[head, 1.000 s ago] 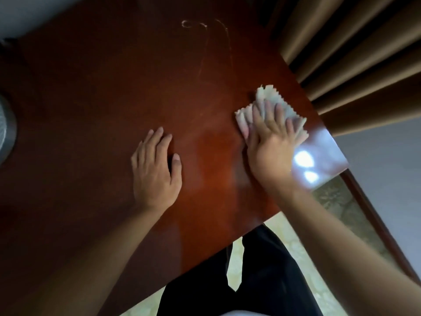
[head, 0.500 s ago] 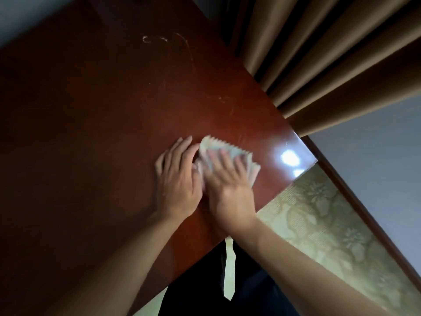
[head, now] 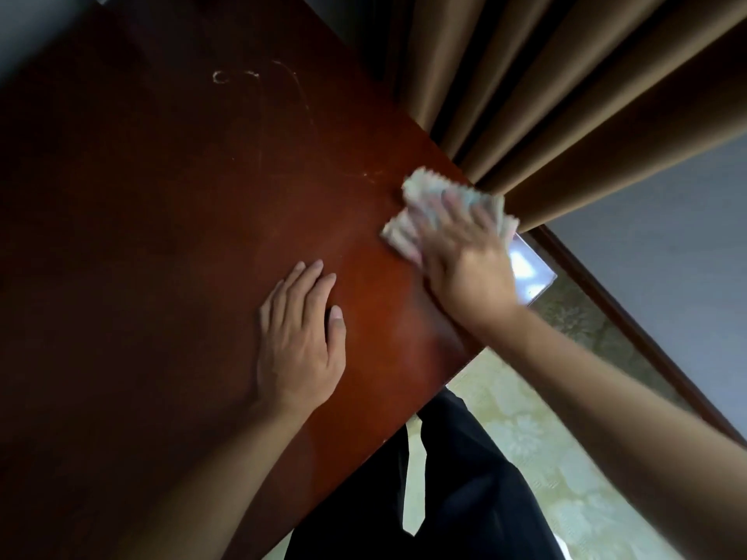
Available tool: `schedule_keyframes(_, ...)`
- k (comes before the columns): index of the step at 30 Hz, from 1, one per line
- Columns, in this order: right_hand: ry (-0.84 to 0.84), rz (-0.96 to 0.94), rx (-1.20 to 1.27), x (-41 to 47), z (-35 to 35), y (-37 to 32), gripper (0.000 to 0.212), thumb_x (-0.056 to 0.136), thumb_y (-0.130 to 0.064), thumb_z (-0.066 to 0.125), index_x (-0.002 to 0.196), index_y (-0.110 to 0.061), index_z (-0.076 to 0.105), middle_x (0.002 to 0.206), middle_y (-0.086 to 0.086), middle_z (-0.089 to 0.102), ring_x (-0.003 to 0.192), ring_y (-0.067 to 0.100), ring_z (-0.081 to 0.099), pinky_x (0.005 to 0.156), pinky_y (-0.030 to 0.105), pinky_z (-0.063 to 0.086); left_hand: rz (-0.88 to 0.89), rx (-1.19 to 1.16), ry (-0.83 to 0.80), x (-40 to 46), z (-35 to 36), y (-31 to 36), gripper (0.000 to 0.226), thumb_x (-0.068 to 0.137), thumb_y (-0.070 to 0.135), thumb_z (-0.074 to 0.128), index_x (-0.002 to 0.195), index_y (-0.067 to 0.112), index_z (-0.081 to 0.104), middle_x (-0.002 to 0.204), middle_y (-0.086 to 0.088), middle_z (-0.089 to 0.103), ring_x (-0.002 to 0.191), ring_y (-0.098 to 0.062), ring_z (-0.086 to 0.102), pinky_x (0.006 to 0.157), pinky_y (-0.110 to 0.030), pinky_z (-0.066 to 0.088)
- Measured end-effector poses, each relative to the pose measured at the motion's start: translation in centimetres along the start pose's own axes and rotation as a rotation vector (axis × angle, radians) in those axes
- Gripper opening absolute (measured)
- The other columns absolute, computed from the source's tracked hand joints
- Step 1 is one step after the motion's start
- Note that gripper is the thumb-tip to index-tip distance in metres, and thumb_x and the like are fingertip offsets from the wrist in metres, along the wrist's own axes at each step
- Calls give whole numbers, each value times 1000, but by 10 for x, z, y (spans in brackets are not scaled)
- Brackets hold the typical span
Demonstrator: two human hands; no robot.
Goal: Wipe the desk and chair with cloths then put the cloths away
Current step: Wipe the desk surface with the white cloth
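Two hands lie on the glossy reddish-brown wooden counter. Your right hand (blurred) presses flat, fingers straight and spread, on a pale folded cloth with a zigzag-cut edge, right of centre near the counter's shiny corner. Your left hand rests palm down at centre, fingers straight, holding nothing, apart from the cloth. Faint whitish smears mark the upper left; pleated tan curtains hang at upper right.
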State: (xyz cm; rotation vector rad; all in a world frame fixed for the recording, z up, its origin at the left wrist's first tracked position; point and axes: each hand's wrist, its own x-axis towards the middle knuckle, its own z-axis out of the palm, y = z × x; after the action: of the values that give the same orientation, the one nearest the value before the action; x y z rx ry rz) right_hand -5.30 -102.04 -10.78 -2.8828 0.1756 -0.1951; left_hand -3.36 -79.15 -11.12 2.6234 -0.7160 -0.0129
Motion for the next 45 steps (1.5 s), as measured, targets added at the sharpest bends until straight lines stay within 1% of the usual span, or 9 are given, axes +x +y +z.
schedule_keyframes(3,55,173,-46,28,0,-5,45,96,-22,39,135,-11,58,141,12,55,135,37,44,113,44,15,-15,-19,2,-1,2,-1,39,97,20,45,132,6,56,142,-11,54,139,-25,42,113,-45,34)
schedule_keyframes(9,-29,-179,105,-40,13,-68,36,97,-25,59,132,-15,63,140,9,57,135,31,47,113,52,32,-32,-86,47,-3,0,0,40,98,21,44,132,4,56,139,-11,56,136,-26,46,110,-44,38)
schedule_keyframes(14,53,246,-36,40,-5,-2,39,99,-26,43,134,-17,58,139,11,56,129,34,47,103,56,37,-64,-96,55,-2,0,-2,39,98,21,45,131,4,56,137,-11,57,135,-24,47,111,-40,37)
schedule_keyframes(17,-40,66,9,-14,13,-64,41,99,-25,46,137,-14,58,142,10,55,139,35,42,117,48,25,-42,-97,69,-2,0,-3,38,99,22,44,129,3,58,136,-12,58,133,-26,49,109,-42,39)
schedule_keyframes(20,-54,-112,91,-28,9,-57,41,104,-28,37,132,-12,62,139,10,57,135,31,46,113,48,36,-32,-96,69,-1,-1,-3,38,99,22,44,128,3,59,136,-12,58,133,-27,49,108,-43,40)
schedule_keyframes(26,38,199,105,8,8,-45,40,98,-25,44,131,-16,63,145,12,51,141,34,37,116,50,27,-60,-146,95,-1,-2,-3,35,97,18,48,127,2,60,134,-12,59,130,-27,51,109,-42,40)
schedule_keyframes(32,-53,-74,160,-31,18,-113,38,102,-24,41,131,-14,63,140,5,57,137,32,44,114,50,31,-120,-216,170,-1,-11,-3,34,94,15,55,125,3,62,133,-12,58,127,-26,52,109,-39,40)
schedule_keyframes(39,-33,66,75,50,13,-64,35,99,-25,43,122,-19,68,131,8,64,134,34,46,110,48,32,-177,-170,203,9,-16,-26,31,95,14,55,123,5,63,131,-10,60,126,-25,52,104,-44,44)
schedule_keyframes(45,-128,-286,146,10,15,-70,40,105,-31,35,127,-18,66,138,8,58,134,32,47,113,52,34,-213,-200,210,8,-15,-25,29,94,12,55,121,4,64,130,-10,60,125,-25,53,106,-43,43)
